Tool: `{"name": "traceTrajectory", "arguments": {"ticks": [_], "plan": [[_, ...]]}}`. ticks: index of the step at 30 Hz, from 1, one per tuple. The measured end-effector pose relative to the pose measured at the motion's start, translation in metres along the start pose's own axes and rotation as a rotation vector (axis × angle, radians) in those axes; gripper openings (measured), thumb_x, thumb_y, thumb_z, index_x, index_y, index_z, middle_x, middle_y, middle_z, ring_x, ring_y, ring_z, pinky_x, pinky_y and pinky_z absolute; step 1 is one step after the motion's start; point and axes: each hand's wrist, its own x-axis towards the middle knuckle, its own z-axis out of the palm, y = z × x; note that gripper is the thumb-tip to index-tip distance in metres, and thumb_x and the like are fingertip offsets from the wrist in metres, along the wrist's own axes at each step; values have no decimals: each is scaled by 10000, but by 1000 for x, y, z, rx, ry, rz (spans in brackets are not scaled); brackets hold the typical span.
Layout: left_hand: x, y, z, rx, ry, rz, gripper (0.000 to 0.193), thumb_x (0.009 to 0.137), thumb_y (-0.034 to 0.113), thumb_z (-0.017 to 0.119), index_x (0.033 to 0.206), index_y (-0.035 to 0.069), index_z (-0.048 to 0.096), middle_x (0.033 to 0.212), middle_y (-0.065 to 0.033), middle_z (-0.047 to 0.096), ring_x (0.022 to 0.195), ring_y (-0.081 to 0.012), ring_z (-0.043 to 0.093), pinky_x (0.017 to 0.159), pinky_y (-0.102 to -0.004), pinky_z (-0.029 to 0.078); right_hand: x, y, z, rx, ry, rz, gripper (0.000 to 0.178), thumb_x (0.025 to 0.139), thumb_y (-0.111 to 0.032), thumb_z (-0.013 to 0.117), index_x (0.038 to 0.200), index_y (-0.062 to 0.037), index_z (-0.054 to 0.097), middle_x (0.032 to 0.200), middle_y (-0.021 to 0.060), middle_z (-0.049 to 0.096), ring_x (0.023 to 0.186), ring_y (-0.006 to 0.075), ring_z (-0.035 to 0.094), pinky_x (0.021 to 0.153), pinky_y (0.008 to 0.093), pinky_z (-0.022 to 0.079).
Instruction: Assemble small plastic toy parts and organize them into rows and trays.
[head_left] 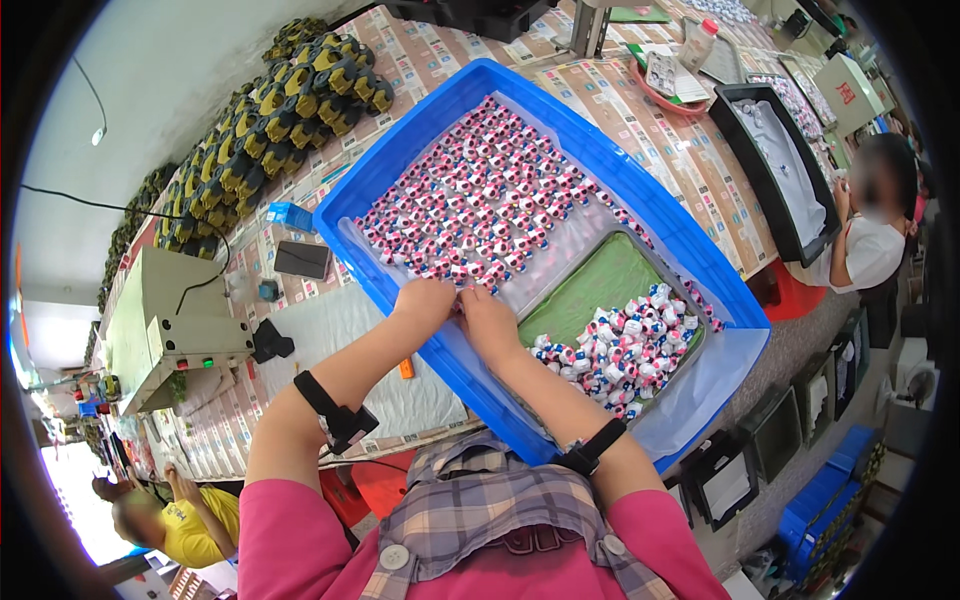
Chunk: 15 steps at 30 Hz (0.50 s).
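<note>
A big blue plastic tray point(400, 135) lies in front of me, lined with clear sheet. Small white, pink and blue molded figures point(480, 180) stand in close rows over its far left part. At the near edge of those rows, my left hand point(425, 302) and my right hand point(486, 318) are close together, fingers bent down and pinched. Whatever lies between the fingertips is too small and hidden to make out. Beside my right hand, inside the blue tray, rests a smaller tray with a green bottom point(590, 285). A loose heap of the same figures point(625, 345) fills its near end.
A phone point(302, 260), a blue carton point(290, 215) and a pale green machine point(185, 300) are to the left. Stacked yellow-and-black parts point(290, 110) stand behind. One person point(868, 240) sits right by a black tray point(735, 155); another point(205, 525) is at lower left.
</note>
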Motion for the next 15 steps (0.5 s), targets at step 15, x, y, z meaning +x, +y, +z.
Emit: {"name": "traceTrajectory", "arguments": {"ticks": [15], "plan": [[-3, 4, -21, 53, -89, -16, 188, 781, 224, 581, 835, 68, 671, 848, -131, 663, 832, -283, 643, 685, -385, 524, 1, 7, 1, -125, 240, -203, 58, 757, -90, 541, 815, -80, 540, 689, 75, 571, 654, 224, 600, 567, 353, 468]]}}
